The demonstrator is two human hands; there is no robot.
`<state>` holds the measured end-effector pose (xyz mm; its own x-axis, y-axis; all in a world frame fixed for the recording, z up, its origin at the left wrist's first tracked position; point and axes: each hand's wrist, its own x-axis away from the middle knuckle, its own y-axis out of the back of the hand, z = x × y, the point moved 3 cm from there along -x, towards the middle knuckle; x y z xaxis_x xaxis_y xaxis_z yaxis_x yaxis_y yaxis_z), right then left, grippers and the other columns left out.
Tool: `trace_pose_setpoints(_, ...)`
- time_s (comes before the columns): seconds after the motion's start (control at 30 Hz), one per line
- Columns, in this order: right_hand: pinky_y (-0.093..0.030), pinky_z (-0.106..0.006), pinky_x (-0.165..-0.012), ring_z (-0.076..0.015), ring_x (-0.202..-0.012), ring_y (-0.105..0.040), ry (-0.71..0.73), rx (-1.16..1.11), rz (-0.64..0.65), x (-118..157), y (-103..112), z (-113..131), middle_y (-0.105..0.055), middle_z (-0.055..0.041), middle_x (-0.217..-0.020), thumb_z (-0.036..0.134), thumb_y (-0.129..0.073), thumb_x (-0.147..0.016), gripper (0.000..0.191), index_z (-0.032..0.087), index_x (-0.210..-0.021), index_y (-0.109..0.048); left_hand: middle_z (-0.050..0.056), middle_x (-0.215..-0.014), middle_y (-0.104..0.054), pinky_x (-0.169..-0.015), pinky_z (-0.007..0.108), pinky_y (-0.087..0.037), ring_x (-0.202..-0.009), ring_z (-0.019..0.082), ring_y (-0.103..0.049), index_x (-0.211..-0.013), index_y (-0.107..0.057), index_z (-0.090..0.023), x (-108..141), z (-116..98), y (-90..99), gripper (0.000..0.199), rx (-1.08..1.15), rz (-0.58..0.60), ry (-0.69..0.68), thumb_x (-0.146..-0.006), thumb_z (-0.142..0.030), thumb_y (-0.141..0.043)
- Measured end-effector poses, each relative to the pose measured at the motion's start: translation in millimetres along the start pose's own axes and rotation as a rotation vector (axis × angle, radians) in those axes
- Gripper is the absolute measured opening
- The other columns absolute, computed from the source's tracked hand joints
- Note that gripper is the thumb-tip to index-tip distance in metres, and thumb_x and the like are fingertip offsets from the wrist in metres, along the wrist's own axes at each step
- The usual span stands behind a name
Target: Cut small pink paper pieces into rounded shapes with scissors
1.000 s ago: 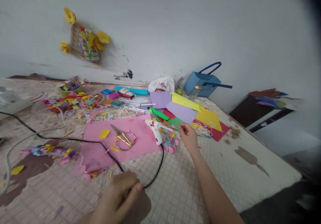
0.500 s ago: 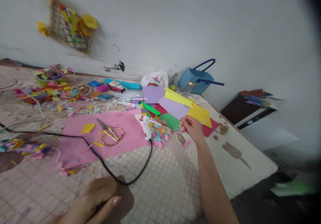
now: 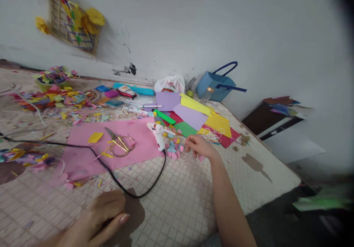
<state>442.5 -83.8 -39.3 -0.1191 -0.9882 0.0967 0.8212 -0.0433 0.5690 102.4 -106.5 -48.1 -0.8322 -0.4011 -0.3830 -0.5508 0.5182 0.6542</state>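
My left hand (image 3: 106, 214) is closed above the tiled tabletop at the lower left, fingers curled in; whatever it may hold is hidden. My right hand (image 3: 200, 146) hovers right of a pile of small pastel paper cutouts (image 3: 174, 149), its fingers loosely bent and apart, with nothing visible in them. Just beyond it a tangle of white string (image 3: 212, 134) lies on coloured sheets. A white hot glue gun (image 3: 158, 135) rests at the right edge of a pink sheet (image 3: 83, 136). Gold-handled scissors (image 3: 120, 143) lie on that sheet beside a yellow paper piece (image 3: 95, 137).
The glue gun's black cord (image 3: 113, 177) loops across the table between my hands. Paper scraps (image 3: 55, 99) heap at the left near a filled bowl (image 3: 49, 86). Purple sheets (image 3: 190, 116), a green marker (image 3: 165, 116) and a blue bag (image 3: 214, 86) are farther back.
My right hand has let go of the white string, which now lies on the coloured sheets. The hand has moved left and nearer, towards the cutouts. My left hand stays closed.
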Motion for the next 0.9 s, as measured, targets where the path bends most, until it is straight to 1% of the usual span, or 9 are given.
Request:
trace_pose_setpoints(0.1, -0.037, -0.016, -0.029, -0.0094, -0.036, -0.056, 0.052, -0.048, -0.068, -2.3, 4.3, 4.7, -0.068, -0.001, -0.067, 0.037, -0.054, -0.082, 0.02, 0.018, -0.076, -0.059, -0.004, -0.056, -0.051, -0.051, 0.019, -0.035, -0.052, 0.01, -0.049, -0.062, -0.04, -0.019, -0.4, -1.3, -0.1, 0.022, -0.021, 0.026, 0.003, -0.083, -0.013, -0.043)
trace_pose_setpoints(0.17, -0.04, -0.017, -0.034, -0.01, -0.041, -0.058, 0.079, -0.067, -0.175, -1.3, 18.1, 2.9, -0.067, -0.0019, -0.071, 0.039, -0.049, -0.083, 0.023, 0.018, -0.081, -0.057, -0.004, -0.056, -0.051, -0.052, 0.02, -0.035, -0.053, 0.01, -0.05, -0.063, -0.04, -0.019, 0.5, -1.7, -1.4, 0.021, -0.038, 0.053, -0.002, -0.083, -0.013, -0.043)
trace_pose_setpoints(0.27, -0.034, -0.017, -0.034, -0.0076, -0.039, -0.049, 0.089, -0.053, -0.352, 11.3, 46.1, -7.9, -0.063, -0.0013, -0.069, 0.039, -0.046, -0.085, 0.023, 0.018, -0.085, -0.055, -0.004, -0.057, -0.051, -0.052, 0.021, -0.034, -0.053, 0.01, -0.049, -0.064, -0.04, -0.02, 2.0, -2.2, -4.7, 0.02, -0.039, 0.072, -0.023, -0.082, -0.013, -0.043)
trace_pose_setpoints(0.37, -0.033, -0.018, -0.034, -0.0073, -0.037, -0.043, 0.06, -0.006, -0.357, 33.7, 61.0, -22.4, -0.058, 0.0019, -0.062, 0.034, -0.057, -0.078, 0.017, 0.018, -0.081, -0.06, -0.004, -0.057, -0.05, -0.051, 0.02, -0.034, -0.052, 0.01, -0.049, -0.064, -0.039, -0.02, 1.8, -1.6, -8.0, 0.02, -0.027, 0.063, -0.021, -0.083, -0.014, -0.042)
trace_pose_setpoints(0.5, -0.04, -0.021, -0.043, -0.0101, -0.048, -0.049, 0.051, 0.034, -0.254, 55.9, 55.2, -38.7, -0.06, 0.0005, -0.073, 0.024, -0.069, -0.064, 0.015, 0.02, -0.078, -0.068, -0.004, -0.056, -0.048, -0.05, 0.019, -0.034, -0.05, 0.01, -0.047, -0.062, -0.038, -0.019, -1.6, -0.4, -10.0, 0.024, -0.021, 0.034, 0.03, -0.086, -0.015, -0.039)
trace_pose_setpoints(0.6, -0.041, -0.022, -0.048, -0.0124, -0.056, -0.051, 0.057, 0.035, -0.242, 58.7, 48.7, -47.6, -0.059, 0.0003, -0.072, 0.022, -0.07, -0.061, 0.009, 0.019, -0.068, -0.065, -0.004, -0.054, -0.048, -0.048, 0.018, -0.034, -0.048, 0.009, -0.046, -0.061, -0.038, -0.019, -4.2, -1.4, -10.3, 0.027, -0.026, 0.03, 0.044, -0.087, -0.017, -0.037)
trace_pose_setpoints(0.7, -0.04, -0.022, -0.047, -0.0124, -0.055, -0.05, 0.062, 0.01, -0.26, 54.0, 45.2, -50.1, -0.056, 0.001, -0.067, 0.023, -0.068, -0.066, 0.011, 0.018, -0.065, -0.059, -0.004, -0.054, -0.048, -0.049, 0.017, -0.035, -0.049, 0.009, -0.048, -0.06, -0.038, -0.018, -5.4, -2.7, -10.4, 0.028, -0.035, 0.032, 0.047, -0.089, -0.019, -0.037)
trace_pose_setpoints(0.83, -0.039, -0.022, -0.042, -0.0108, -0.044, -0.047, 0.068, -0.053, -0.258, 34.8, 35.2, -37.9, -0.049, 0.0052, -0.055, 0.031, -0.057, -0.08, 0.014, 0.018, -0.078, -0.055, -0.003, -0.054, -0.049, -0.048, 0.017, -0.035, -0.049, 0.008, -0.048, -0.06, -0.037, -0.018, -7.6, -6.6, -7.9, 0.031, -0.029, -0.009, 0.014, -0.091, -0.023, -0.037)
trace_pose_setpoints(0.9, -0.044, -0.024, -0.046, -0.0116, -0.047, -0.052, 0.074, -0.068, -0.225, 16.5, 26.4, -26.0, -0.055, 0.0033, -0.061, 0.032, -0.056, -0.084, 0.016, 0.016, -0.085, -0.057, -0.003, -0.054, -0.051, -0.048, 0.017, -0.035, -0.048, 0.008, -0.048, -0.061, -0.038, -0.018, -9.6, -9.1, -6.6, 0.032, -0.019, -0.025, -0.007, -0.092, -0.026, -0.036)
